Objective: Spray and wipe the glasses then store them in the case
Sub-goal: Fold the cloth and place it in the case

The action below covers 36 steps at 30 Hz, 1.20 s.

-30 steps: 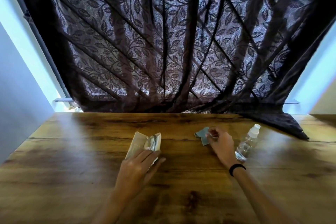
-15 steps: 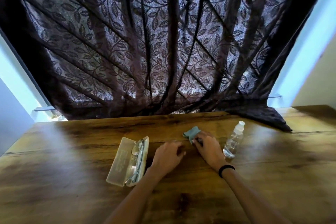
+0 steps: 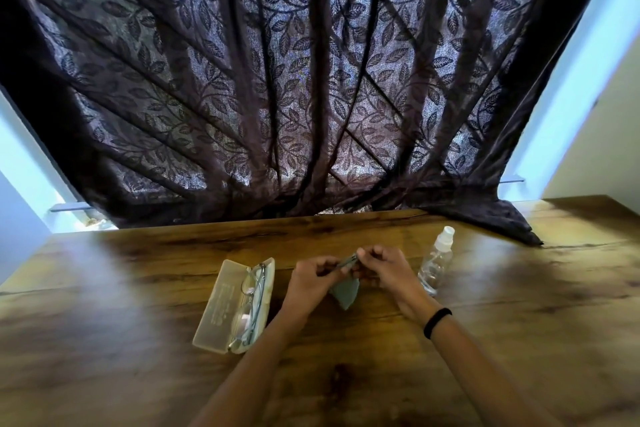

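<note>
An open beige glasses case (image 3: pixel 221 308) lies on the wooden table (image 3: pixel 519 340), left of my hands. Thin metal-framed glasses (image 3: pixel 252 302) rest folded inside it. A small grey-blue cloth (image 3: pixel 344 293) hangs between my hands, just above the table. My left hand (image 3: pixel 313 282) and my right hand (image 3: pixel 384 272) both pinch its upper edge, fingertips almost touching. A clear spray bottle (image 3: pixel 434 265) with a white cap stands upright just right of my right hand.
A dark leaf-patterned curtain (image 3: pixel 311 97) hangs along the table's far edge, and one corner of it (image 3: pixel 502 222) drapes onto the table at the back right. Pale walls stand on both sides.
My left hand left the case and joined the right hand at the cloth. Both hands lifted the cloth off the table and drew it nearer. The case lies open with the glasses inside.
</note>
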{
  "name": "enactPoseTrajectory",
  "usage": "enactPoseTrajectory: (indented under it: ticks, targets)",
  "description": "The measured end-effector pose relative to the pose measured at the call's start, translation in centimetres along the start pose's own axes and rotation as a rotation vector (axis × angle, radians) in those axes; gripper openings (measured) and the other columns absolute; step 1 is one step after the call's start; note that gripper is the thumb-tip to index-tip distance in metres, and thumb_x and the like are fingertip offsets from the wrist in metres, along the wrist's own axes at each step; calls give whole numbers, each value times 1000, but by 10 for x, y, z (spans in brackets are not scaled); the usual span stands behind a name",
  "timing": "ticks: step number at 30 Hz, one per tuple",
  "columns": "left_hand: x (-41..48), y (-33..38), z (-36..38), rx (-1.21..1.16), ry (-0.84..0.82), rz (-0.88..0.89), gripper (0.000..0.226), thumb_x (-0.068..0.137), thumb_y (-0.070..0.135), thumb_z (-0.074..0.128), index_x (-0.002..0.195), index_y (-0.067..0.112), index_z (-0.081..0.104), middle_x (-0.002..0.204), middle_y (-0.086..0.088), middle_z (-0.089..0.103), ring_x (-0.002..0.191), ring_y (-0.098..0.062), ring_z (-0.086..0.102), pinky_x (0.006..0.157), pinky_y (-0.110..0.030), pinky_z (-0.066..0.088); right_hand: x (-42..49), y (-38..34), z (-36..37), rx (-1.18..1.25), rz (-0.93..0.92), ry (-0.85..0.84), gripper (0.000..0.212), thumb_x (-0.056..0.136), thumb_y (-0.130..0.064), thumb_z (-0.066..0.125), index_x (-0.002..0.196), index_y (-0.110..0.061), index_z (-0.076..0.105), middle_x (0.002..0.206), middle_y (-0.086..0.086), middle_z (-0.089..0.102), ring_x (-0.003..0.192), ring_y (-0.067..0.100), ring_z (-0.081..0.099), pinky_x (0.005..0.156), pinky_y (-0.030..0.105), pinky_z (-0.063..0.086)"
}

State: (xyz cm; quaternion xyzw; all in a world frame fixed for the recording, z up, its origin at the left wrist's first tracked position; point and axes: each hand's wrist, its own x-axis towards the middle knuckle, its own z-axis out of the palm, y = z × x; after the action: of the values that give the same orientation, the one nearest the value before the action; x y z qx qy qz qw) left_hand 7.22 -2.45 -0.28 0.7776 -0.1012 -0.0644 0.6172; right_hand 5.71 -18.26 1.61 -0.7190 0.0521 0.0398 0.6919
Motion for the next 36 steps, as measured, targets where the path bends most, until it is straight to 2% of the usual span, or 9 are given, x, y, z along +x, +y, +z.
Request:
enactPoseTrajectory:
  ticks: [5,8,11,17,21,27,30,33,36]
  targets:
    - [-5,10,-5,-157,24,-92,3,79,21,72,81,23,71,82,6,71,76,-4,65,61,-16,50,-2,6,1,131,73,12,17,90,-23,54,93,-6,60,81,7,67,69,12,66,56,19,52]
    - [-5,15,-7,-270,37,-185,4,80,19,70,84,18,71,89,-4,71,86,-17,66,67,-27,56,-2,9,7,162,82,13,30,85,-30,61,103,-6,59,97,10,68,88,20,66,67,26,54]
    - [-8,20,-8,-329,45,-240,4,83,15,67,86,13,70,95,-11,69,92,-22,65,61,-24,55,-5,8,11,148,42,9,42,73,-37,68,100,-6,62,102,12,69,95,24,66,78,34,55]
    - [-10,21,-10,-359,37,-302,5,82,14,68,85,12,71,96,-12,70,92,-23,66,63,-25,54,-7,9,14,70,0,32,17,83,-18,66,91,-3,67,96,17,69,89,25,65,72,31,52]
    - [-9,19,-12,-357,51,-314,8,81,14,68,88,11,70,96,-12,70,89,-22,67,66,-26,54,-6,10,13,81,9,46,17,82,-17,67,92,-4,68,96,16,70,90,26,67,74,33,53]
    - [-11,19,-22,-219,88,-218,7,83,12,66,89,12,70,93,-7,69,85,-16,66,60,-20,56,-7,8,4,81,-6,77,13,83,-15,64,91,-5,66,92,11,70,85,19,66,67,23,56]
    - [-12,18,-26,-83,88,-158,9,85,12,64,91,16,70,91,0,69,85,-12,65,70,-27,58,-7,6,2,45,-35,92,6,86,-12,60,86,-9,65,86,4,69,79,11,65,58,15,52]
    - [-12,19,-28,98,69,-77,13,87,15,60,97,18,68,95,3,68,89,-11,64,79,-33,56,-6,5,3,-122,-87,123,8,90,-14,53,86,-14,60,86,0,63,81,11,61,62,16,47]
    - [-12,20,-29,185,67,-18,15,89,18,58,101,17,67,97,4,66,89,-8,62,78,-29,56,-6,6,2,-339,-174,133,9,92,-18,50,85,-17,55,81,-5,56,76,6,53,61,14,37]
